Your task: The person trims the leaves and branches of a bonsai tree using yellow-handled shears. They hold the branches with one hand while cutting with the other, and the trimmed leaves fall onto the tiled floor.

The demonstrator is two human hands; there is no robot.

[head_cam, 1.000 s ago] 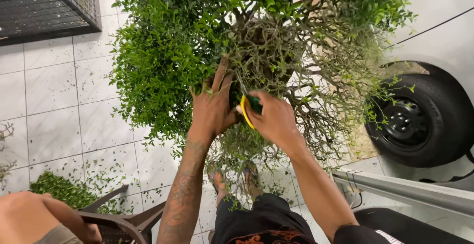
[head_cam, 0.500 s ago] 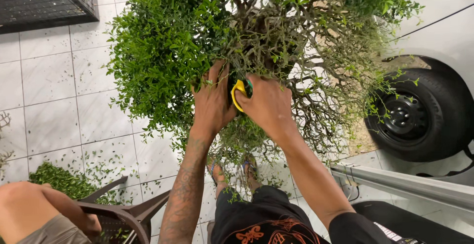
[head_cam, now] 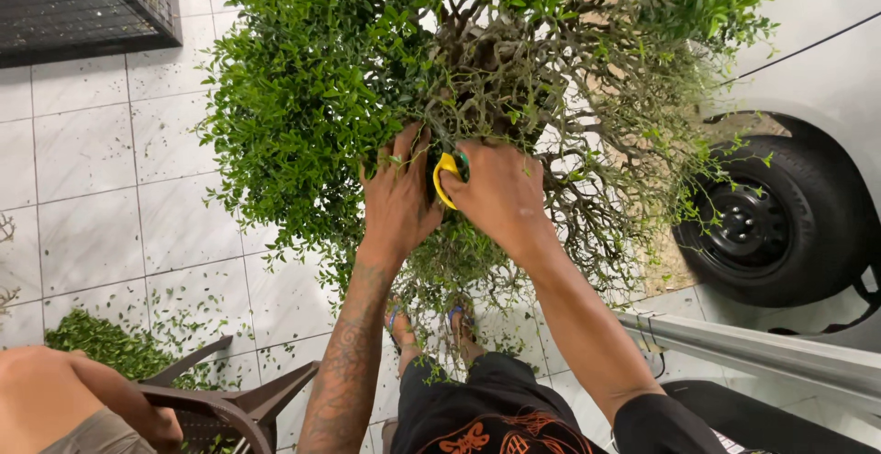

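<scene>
A dense small-leaved shrub [head_cam: 321,96] fills the upper middle, with bare tangled twigs [head_cam: 587,188] on its right side. My right hand [head_cam: 500,192] is closed on the yellow-and-green handle of pruning shears [head_cam: 446,177], whose blades are hidden among the twigs. My left hand [head_cam: 396,199] lies flat against the foliage just left of the shears, fingers reaching into the branches. Both forearms rise from the bottom of the view.
White floor tiles [head_cam: 83,188] carry scattered leaf clippings, with a heap of cuttings [head_cam: 105,344] at lower left. Another person's knee [head_cam: 46,399] and a brown chair [head_cam: 229,403] sit bottom left. A car wheel [head_cam: 780,224] is at right, a dark grate [head_cam: 83,0] top left.
Both hands have stayed together at the same spot in the shrub; the view has shifted slightly and the shears' handle turned a little in my right hand.
</scene>
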